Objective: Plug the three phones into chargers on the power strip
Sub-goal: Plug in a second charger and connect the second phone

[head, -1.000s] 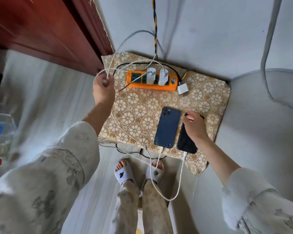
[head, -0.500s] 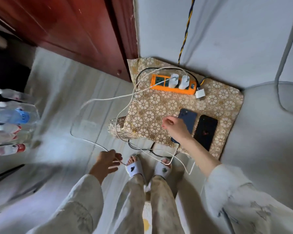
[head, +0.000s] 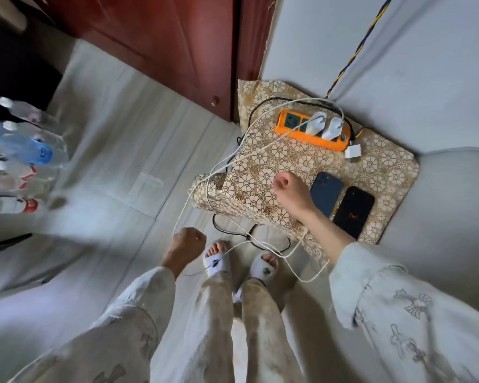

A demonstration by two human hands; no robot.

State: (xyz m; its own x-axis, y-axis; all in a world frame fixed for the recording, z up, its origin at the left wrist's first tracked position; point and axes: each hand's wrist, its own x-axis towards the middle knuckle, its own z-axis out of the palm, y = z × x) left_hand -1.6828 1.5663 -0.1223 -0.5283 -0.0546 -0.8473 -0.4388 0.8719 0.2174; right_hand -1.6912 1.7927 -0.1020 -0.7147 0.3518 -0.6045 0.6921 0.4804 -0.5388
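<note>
An orange power strip (head: 296, 132) lies at the back of a flower-patterned cloth-covered stand (head: 263, 172). Two white chargers (head: 324, 126) are plugged into it, and a third white charger (head: 353, 152) lies loose at its right end. A blue phone (head: 328, 190) and a black phone (head: 354, 211) lie side by side on the cloth, each with a white cable at its near end. My left hand (head: 187, 244) is low by my feet and grips a white cable (head: 205, 194) that runs up to the strip. My right hand (head: 291, 192) hovers left of the blue phone with its fingers curled, holding nothing I can see.
Several water bottles (head: 25, 156) stand on the floor at the left. A red-brown wooden door (head: 177, 51) is behind, with a grey wall to the right. A black cable (head: 233, 236) and loose white cables trail on the floor by my slippered feet (head: 216, 258).
My left hand dropped from beside the strip to my feet, drawing the white cable with it. My right hand left the black phone and moved left past the blue one.
</note>
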